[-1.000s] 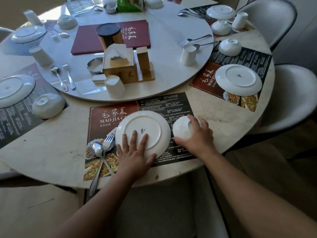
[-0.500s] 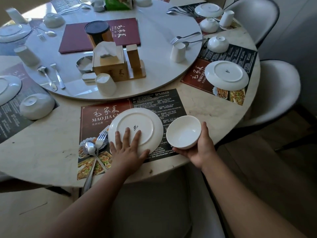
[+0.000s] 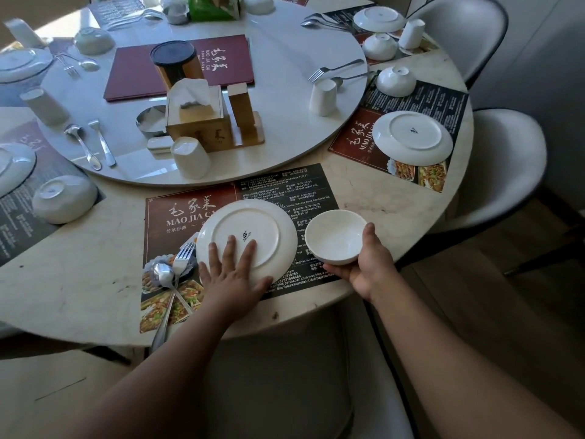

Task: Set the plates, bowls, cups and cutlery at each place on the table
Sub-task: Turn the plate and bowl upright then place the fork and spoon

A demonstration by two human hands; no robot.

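Observation:
A white plate (image 3: 250, 223) lies upside down on the dark placemat (image 3: 190, 207) at the nearest place. My left hand (image 3: 234, 277) rests flat on its near edge, fingers spread. My right hand (image 3: 367, 264) holds a small white bowl (image 3: 335, 236) from below, mouth up, just right of the plate above the mat. A fork (image 3: 182, 261) and a spoon (image 3: 163, 277) lie crossed on the mat's left part. An upturned white cup (image 3: 190, 156) stands on the turntable's near edge.
The round turntable (image 3: 285, 99) carries a tissue box (image 3: 196, 118), a red menu (image 3: 228, 61), cups and cutlery. Place settings with inverted plates (image 3: 411, 134) and bowls (image 3: 63, 198) sit to the right and left. White chairs (image 3: 509, 172) stand at the right.
My right hand has turned the bowl from upside down to mouth up and lifted it beside the plate. My left hand stays on the plate.

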